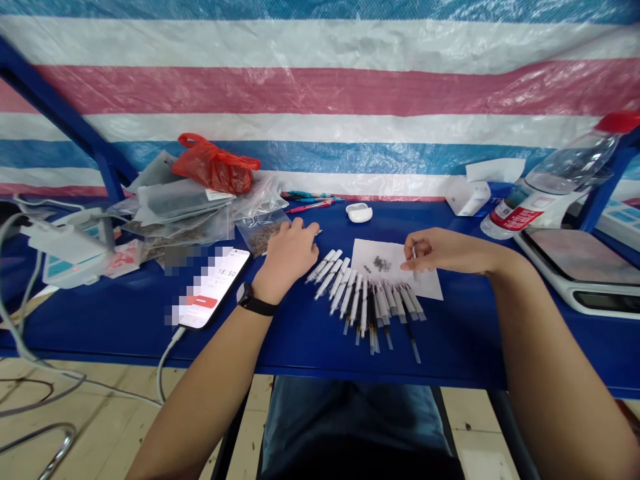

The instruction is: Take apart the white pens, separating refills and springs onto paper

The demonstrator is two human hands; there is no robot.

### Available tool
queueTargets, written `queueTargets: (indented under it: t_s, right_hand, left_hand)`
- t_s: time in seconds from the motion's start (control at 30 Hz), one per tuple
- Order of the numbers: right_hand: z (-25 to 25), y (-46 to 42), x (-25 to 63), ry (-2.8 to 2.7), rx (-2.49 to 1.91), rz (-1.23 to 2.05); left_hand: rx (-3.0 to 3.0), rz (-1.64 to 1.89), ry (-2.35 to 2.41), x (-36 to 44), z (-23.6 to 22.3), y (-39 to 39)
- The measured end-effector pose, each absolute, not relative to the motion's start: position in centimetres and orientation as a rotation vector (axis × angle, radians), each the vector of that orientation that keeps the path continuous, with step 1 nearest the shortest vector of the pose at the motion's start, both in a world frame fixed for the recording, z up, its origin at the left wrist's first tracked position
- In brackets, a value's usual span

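My left hand (291, 257), with a black band at the wrist, rests left of a row of white pen barrels (343, 283). Its fingers are curled, and a small pale tip shows at the fingertips; what it belongs to is hidden. Over the right side of a white paper sheet (425, 288) hovers my right hand (435, 250), thumb and fingers closed in a pinch. Whatever might be between them is too small to make out. A heap of small dark springs (383, 264) lies on the paper. Pen refills (415, 347) stick out toward me among the barrels.
A lit phone (215, 293) on a cable lies left, near plastic bags of small parts (190, 217) and a red bag (215, 163). Coloured pens (313, 200) and a white earbud case (359, 213) sit behind. Right are a bottle (530, 200) and a scale (585, 257).
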State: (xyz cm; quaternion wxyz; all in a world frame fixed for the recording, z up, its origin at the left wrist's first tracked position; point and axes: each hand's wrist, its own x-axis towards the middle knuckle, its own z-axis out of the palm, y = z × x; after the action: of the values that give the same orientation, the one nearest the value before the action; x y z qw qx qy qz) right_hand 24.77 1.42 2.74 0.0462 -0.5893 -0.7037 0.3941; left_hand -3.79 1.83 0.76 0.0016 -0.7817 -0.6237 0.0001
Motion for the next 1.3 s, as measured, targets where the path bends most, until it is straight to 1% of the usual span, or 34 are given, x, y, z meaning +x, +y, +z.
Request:
queueTargets:
  t_s: [0.17, 0.3, 0.4, 0.6, 0.87, 1.03, 1.1, 1.3]
  right_hand:
    - [3.4, 0.7, 23.5, -2.276, -1.797, 1.404]
    - [2.9, 0.4, 22.5, -2.336, -1.674, 1.545]
    - [2.6, 0.4, 22.1, -2.360, -1.631, 1.552]
    - [2.9, 0.3, 22.2, -2.326, -1.710, 1.535]
    - [3.0, 0.4, 22.6, -2.358, -1.721, 1.351]
    - [2.2, 1.3, 23.3, -2.243, -1.801, 0.923]
    - [1.7, 1.8, 23.6, -2.255, -1.835, 0.819]
    - [0.8, 2.3, 23.3, -2.302, -1.809, 0.804]
  left_hand:
    - [-2.449, 0.008, -1.984, -3.7, 0.7, 1.9]
    - [-2.386, -0.030, -1.985, -3.6, 0.7, 2.0]
    - [-2.389, -0.008, -2.003, -3.6, 0.7, 2.0]
    - [-2.418, -0.008, -2.037, -3.7, 0.7, 2.0]
    - [-2.394, -0.035, -2.057, -4.0, 0.4, 2.3]
    - [-2.393, 0.014, -2.068, -4.1, 0.4, 2.4]
    - [-2.401, 0.010, -2.063, -4.2, 0.3, 2.4]
    - [-2.401, -0.010, -2.087, -4.1, 0.2, 2.4]
